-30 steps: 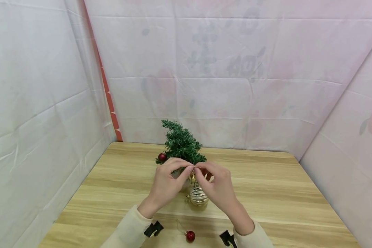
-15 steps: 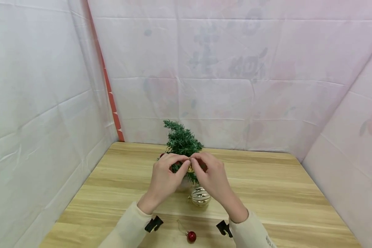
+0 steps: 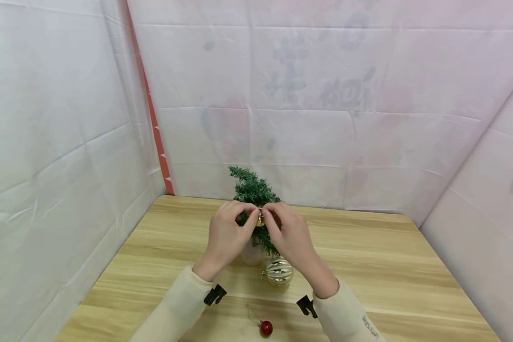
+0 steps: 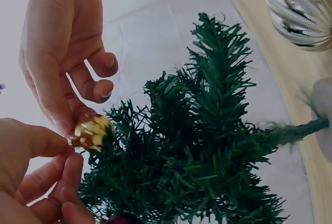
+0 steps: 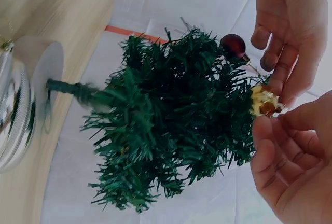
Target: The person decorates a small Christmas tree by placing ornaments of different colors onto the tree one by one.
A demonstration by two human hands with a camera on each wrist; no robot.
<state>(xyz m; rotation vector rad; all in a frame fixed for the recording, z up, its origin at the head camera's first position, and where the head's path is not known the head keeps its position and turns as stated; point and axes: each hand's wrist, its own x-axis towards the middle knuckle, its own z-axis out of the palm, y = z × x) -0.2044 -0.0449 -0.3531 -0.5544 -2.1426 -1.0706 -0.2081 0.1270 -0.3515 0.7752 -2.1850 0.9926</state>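
Only the head view has the small red ball (image 3: 265, 328) on the desk (image 3: 376, 285). Fingers of your left hand (image 3: 228, 230) and right hand (image 3: 292, 232) pinch the gold ball (image 4: 94, 132) by its top, at the tree's (image 4: 181, 146) branches, higher than a second ago.

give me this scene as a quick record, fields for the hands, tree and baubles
left hand: pinches at the top of the gold bauble
right hand: pinches there too, facing the left
gold bauble: at the tree; whether hung, unclear
tree: green, on a pale base
dark red bauble: on the tree
ribbed bauble: on the table, in front of the tree
red bauble: on the table, nearer the head camera
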